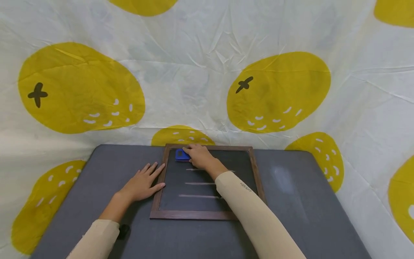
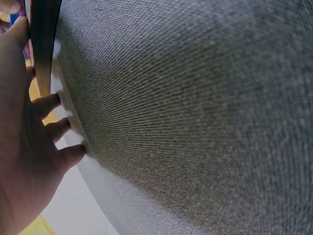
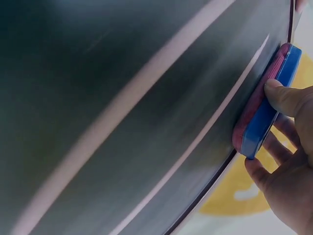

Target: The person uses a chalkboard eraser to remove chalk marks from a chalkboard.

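A small chalkboard (image 1: 207, 203) in a brown wooden frame lies on the grey table, with three pale chalk lines (image 1: 199, 183) across it. My right hand (image 1: 201, 157) grips a blue chalkboard eraser (image 1: 182, 155) near the board's far left corner. In the right wrist view the thumb and fingers hold the blue eraser body (image 3: 268, 110), its pink felt side (image 3: 254, 107) against the dark surface beyond the lines. My left hand (image 1: 143, 182) rests with fingers spread at the board's left edge, thumb and index fingertips at the wooden frame (image 2: 43, 44).
The grey table (image 1: 291, 201) extends on both sides of the board, with a whitish smudge (image 1: 284, 180) at right. Behind it hangs a white cloth (image 1: 187, 86) printed with yellow fruit shapes. A small black object (image 1: 123, 231) shows beside the left sleeve.
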Demonstrator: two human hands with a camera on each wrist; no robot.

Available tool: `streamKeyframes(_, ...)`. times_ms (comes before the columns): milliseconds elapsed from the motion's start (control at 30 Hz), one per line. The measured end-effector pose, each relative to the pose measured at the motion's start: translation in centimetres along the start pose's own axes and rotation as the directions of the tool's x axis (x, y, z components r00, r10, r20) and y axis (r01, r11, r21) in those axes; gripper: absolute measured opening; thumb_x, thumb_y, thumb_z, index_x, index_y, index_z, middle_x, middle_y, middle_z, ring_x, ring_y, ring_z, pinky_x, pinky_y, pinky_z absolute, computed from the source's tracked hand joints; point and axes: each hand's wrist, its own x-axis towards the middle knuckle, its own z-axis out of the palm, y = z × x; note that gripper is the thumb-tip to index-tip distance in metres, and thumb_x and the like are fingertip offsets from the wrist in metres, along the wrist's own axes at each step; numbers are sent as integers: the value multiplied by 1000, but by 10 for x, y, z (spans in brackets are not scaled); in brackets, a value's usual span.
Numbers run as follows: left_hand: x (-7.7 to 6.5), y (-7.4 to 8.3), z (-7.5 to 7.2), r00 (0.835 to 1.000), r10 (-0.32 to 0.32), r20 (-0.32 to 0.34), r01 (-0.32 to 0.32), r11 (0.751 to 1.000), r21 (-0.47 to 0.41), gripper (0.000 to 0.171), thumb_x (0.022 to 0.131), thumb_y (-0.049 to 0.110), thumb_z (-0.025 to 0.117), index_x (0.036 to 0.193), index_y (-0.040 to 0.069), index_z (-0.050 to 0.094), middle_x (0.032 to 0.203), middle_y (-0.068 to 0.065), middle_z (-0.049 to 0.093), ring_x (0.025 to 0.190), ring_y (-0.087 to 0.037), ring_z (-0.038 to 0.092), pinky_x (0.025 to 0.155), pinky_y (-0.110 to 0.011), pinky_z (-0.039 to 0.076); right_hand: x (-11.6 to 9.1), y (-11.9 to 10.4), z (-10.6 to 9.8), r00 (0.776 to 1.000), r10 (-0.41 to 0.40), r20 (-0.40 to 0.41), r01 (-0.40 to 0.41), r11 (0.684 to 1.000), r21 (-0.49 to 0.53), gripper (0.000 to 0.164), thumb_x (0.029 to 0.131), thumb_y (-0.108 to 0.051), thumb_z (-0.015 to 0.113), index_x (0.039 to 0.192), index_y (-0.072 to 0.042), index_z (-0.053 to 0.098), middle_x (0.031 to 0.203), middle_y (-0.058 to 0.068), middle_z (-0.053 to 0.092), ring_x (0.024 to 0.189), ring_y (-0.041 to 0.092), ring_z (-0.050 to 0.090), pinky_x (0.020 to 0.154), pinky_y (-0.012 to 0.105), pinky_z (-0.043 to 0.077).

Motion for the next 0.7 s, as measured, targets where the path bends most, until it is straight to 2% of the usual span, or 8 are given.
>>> streamKeyframes(233, 1, -2, 1, 999, -22, 24, 22, 1000, -2, 78, 104, 59, 51, 165, 18, 28, 166, -23, 30, 152, -53, 26, 114, -76, 28, 15, -24, 0, 1000, 7, -4, -7, 1000, 3, 63, 105, -31, 61, 163, -25, 36, 162, 1, 42, 147, 27, 43, 117, 51, 42)
streamKeyframes(433, 3, -3, 0, 999, -34, 34, 34, 999, 3, 78, 104, 59, 50, 166, 18, 27, 167, -23, 29, 153, -52, 25, 114, -76, 27, 17, -27, -2, 1000, 29, -9, -28, 999, 14, 63, 105, -31, 61, 163, -26, 35, 162, 1, 41, 147, 26, 43, 117, 50, 42)
streamKeyframes(700, 4, -4, -1, 998, -37, 50, 37, 999, 1, 78, 103, 61, 49, 166, 19, 27, 167, -22, 30, 153, -51, 25, 115, -75, 27, 16, -24, -5, 1000, 20, 22, -21, 999, 32, 64, 105, -32, 61, 163, -26, 35, 164, 3, 40, 150, 27, 40, 119, 51, 40)
